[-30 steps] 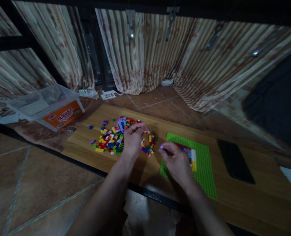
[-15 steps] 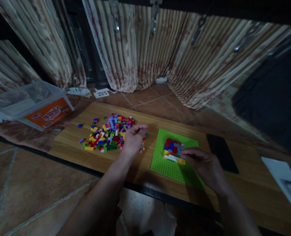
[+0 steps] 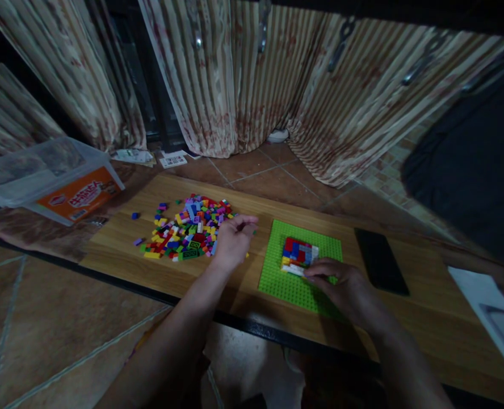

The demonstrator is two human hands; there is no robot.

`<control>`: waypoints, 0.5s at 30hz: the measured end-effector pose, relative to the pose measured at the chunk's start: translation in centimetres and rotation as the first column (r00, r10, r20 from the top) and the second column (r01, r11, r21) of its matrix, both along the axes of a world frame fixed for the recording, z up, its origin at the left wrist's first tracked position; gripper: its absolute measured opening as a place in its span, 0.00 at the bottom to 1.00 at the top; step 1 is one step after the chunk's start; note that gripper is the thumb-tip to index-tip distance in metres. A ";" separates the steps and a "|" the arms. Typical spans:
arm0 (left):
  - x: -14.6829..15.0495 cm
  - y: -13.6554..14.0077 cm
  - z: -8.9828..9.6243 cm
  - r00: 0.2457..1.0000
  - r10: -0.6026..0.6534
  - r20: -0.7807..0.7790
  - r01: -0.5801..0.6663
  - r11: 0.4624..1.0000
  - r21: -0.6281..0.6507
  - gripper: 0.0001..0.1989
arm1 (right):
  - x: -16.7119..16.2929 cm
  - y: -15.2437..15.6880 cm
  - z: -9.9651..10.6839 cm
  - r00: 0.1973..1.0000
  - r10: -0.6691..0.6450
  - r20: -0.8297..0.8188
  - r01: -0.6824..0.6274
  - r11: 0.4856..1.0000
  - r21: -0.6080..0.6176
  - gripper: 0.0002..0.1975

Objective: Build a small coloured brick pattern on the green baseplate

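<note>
we are resting our right hand (image 3: 345,287), grip loosely curled, fingertips touching the brick block (image 3: 298,254) on the green baseplate (image 3: 286,284); our left hand (image 3: 234,238), curled, is nearer the loose bricks (image 3: 184,230) leftward on the tabletop (image 3: 405,318).

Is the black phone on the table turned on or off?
Off, as far as shows: the phone lies flat on the table with a dark screen, right of the green baseplate.

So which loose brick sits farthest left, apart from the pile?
The small blue brick, alone on the table left of the pile; the purple stray lies slightly nearer the pile.
</note>
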State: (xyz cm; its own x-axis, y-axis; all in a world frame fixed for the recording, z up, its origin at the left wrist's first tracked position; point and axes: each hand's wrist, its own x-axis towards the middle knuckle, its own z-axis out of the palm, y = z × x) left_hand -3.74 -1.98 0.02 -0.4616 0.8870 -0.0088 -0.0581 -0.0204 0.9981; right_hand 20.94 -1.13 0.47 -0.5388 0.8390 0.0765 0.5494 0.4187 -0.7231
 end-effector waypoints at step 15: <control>0.0 -0.3 -0.1 0.989 -0.063 -0.136 0.062 0.998 -0.015 0.09 | -0.2 0.2 -0.5 0.995 -0.070 0.078 0.072 0.997 -0.033 0.04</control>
State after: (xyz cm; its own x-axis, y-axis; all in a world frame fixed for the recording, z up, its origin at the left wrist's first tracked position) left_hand -3.71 -2.27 -0.04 -0.4027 0.9144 0.0405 0.0780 -0.0098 0.9969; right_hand 20.73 -0.90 -0.02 -0.4809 0.8768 0.0069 0.6312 0.3516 -0.6914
